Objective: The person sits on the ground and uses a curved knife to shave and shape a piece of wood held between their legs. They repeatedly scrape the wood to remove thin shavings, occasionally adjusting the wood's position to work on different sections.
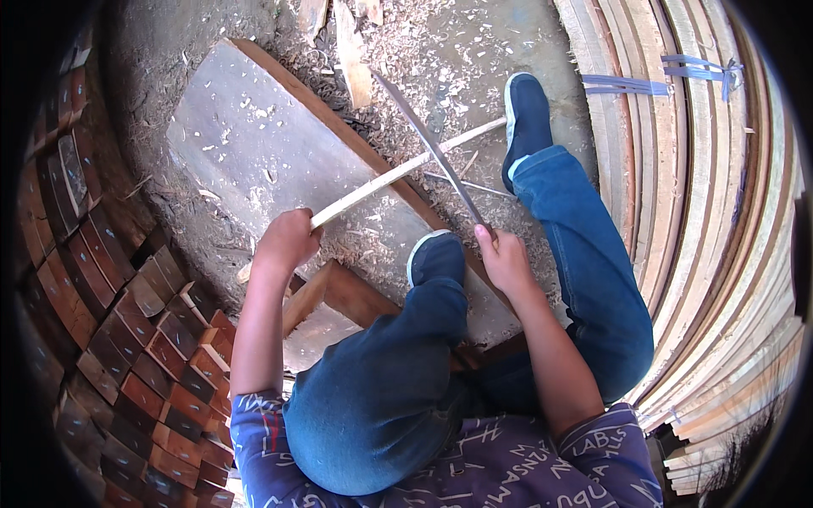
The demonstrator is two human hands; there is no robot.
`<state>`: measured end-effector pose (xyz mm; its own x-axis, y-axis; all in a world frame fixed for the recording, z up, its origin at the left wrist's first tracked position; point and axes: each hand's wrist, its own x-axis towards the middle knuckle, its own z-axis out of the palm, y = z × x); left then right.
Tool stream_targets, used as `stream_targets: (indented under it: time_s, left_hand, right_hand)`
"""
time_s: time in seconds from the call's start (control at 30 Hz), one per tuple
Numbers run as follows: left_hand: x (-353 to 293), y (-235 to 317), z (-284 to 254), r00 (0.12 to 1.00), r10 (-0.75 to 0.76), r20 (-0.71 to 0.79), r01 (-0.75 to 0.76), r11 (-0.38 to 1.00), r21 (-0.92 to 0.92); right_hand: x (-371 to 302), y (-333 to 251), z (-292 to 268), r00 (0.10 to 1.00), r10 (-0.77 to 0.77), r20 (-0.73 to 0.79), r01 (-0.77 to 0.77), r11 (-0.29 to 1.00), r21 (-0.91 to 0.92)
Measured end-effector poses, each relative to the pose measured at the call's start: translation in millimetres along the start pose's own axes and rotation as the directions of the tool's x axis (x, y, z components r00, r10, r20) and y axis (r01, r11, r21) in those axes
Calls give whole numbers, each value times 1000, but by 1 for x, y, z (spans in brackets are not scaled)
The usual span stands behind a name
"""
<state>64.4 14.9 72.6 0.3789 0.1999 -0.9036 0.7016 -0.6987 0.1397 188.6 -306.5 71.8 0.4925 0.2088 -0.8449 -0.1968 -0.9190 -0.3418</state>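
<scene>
My left hand (pixel 289 241) is closed round the near end of a long pale wooden stick (pixel 374 185). The stick slants up to the right over a wide grey plank, and its far end reaches the shoe on my right foot. In my right hand (pixel 506 261) is a long, narrow machete (pixel 412 119), its handle mostly hidden by my fingers. The blade points up and to the left and crosses the stick past its middle. Whether the edge touches the wood, I cannot tell.
The thick plank (pixel 254 127) lies under my left shoe (pixel 438 256), near a wooden block (pixel 351 292). Shavings and bark strips (pixel 351 55) litter the ground. Stacked timber ends (pixel 127 339) line the left; long boards (pixel 686 169) tied with blue strapping fill the right, near my right shoe (pixel 528 118).
</scene>
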Motion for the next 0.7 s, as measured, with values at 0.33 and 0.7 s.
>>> stream_targets:
  time_s: [0.33, 0.7]
  left_hand:
    - [-6, -7, 3, 1000, -5, 6, 5, 1000, 28]
    - [-7, -15, 8, 1000, -5, 7, 5, 1000, 23]
  right_hand:
    - [-18, -45, -4, 989, -146, 19, 144, 986, 88]
    - [-28, -89, -17, 925, -378, 21, 377, 925, 50]
